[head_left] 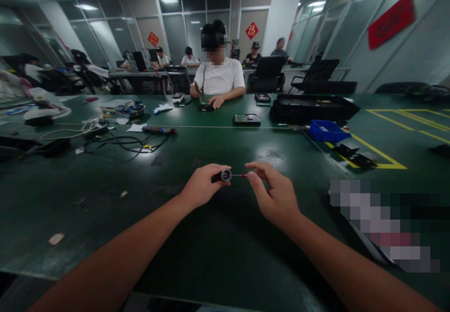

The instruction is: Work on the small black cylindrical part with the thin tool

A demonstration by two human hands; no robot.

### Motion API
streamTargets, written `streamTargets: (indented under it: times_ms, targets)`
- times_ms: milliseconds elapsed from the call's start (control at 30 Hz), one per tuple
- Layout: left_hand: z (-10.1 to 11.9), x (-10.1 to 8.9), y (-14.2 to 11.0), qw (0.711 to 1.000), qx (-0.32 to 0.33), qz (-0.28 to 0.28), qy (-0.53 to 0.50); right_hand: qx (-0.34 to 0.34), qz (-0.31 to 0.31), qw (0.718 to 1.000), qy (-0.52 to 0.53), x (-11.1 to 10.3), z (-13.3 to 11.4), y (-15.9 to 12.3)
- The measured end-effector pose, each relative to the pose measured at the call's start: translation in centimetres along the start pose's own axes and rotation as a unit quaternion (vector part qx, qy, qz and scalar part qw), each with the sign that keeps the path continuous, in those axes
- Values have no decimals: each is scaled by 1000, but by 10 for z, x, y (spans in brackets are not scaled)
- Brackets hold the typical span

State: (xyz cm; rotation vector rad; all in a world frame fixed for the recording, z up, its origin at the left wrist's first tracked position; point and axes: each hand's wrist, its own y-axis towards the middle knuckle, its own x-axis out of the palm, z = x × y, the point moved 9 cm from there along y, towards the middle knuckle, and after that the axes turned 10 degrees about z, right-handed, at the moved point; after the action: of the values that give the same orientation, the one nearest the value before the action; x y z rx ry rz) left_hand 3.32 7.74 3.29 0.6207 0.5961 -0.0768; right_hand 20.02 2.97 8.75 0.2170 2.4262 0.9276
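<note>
My left hand [206, 184] grips a dark, round-ended piece [226, 175] with a silvery ring on the end that faces me; its exact kind is unclear. Held in the fingers of my right hand [276, 192] is a slim screwdriver-like tool [243, 175], with a thin metal shaft and a red part by the thumb. The shaft points left and its tip reaches the rim of the ringed piece. Most of the tool's handle is hidden by my fingers. Both hands are above the green table [168, 241].
Across the table a person [220, 77] handles a small dark device. A hard drive [247, 119] lies in between. A blue bin [328, 131] and black case [312, 108] stand right. Cables [123, 145] and an electric screwdriver [160, 130] lie left.
</note>
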Motion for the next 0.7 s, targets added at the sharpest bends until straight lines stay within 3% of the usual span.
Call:
streamTargets:
  times_ms: [200, 300, 400, 467, 600, 700]
  targets:
    - [0, 0, 0, 1000, 6, 3, 4, 182, 72, 961, 197, 6, 40, 0]
    - [3, 0, 1, 1000, 9, 4, -1, 283, 119, 907, 288, 10, 68, -2]
    - [10, 1, 0, 1000, 24, -8, 0, 353, 116, 862, 346, 19, 84, -5]
    - [10, 2, 0, 1000, 21, -17, 2, 329, 130, 878, 324, 13, 83, -3]
    - [6, 1, 0, 1000, 1, -13, 11, 216, 127, 945, 209, -1, 59, 3]
    - [6, 0, -1, 1000, 2, -15, 14, 167, 107, 968, 156, -2, 44, 3]
